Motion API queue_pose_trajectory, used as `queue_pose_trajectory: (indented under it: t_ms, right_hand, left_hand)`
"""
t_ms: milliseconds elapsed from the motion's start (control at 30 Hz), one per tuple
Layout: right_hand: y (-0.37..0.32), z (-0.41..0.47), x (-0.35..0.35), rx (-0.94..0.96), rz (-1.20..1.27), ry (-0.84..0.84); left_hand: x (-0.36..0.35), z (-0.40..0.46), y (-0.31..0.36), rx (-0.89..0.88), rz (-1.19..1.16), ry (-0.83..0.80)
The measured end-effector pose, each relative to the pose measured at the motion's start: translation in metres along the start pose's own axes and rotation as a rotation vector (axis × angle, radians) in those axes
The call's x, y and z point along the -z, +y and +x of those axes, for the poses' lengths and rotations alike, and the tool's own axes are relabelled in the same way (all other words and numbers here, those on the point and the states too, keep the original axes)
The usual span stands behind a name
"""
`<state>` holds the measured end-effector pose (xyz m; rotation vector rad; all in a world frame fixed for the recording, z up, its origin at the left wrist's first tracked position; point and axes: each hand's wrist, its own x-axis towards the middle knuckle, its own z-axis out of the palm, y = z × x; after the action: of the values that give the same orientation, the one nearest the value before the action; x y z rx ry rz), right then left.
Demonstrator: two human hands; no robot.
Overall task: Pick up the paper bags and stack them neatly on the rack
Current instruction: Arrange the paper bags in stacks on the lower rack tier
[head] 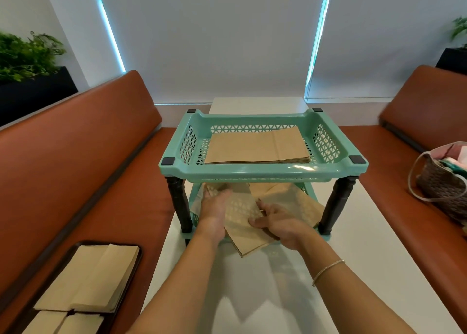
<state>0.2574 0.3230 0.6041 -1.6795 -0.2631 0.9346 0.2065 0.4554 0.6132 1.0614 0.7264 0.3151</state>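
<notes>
A: From the head view, why are both hands low?

B: To square loose paper bags (249,217) on the rack (262,168)'s lower shelf. Left hand (214,207) presses flat; right hand (279,223) pinches an edge. A neat pile (257,146) sits up top.

A: Surroundings?

B: White tabletop (252,295), orange benches; a tray (83,280) of bags at 8 o'clock.

Woven handbag (444,182) on orange bench (394,162); potted plant (25,53) far left.

Two hands (214,215), one two-tier rack (262,168), perhaps four bag stacks (257,146)
</notes>
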Motion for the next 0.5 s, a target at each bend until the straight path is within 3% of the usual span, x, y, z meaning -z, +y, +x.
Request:
queue_pose_trajectory:
  t_ms: [100,233,500]
  right_hand:
    - [-0.001,-0.001,0.001,-0.003,0.005,-0.083]
    - [-0.003,0.004,-0.006,0.034,-0.006,-0.030]
    - [-0.002,0.025,-0.004,0.081,-0.172,0.187]
  left_hand:
    - [0.006,0.009,0.003,-0.002,-0.048,-0.006]
    - [0.013,0.049,-0.021,0.010,-0.018,0.033]
    - [-0.010,-0.007,-0.014,-0.039,0.131,0.051]
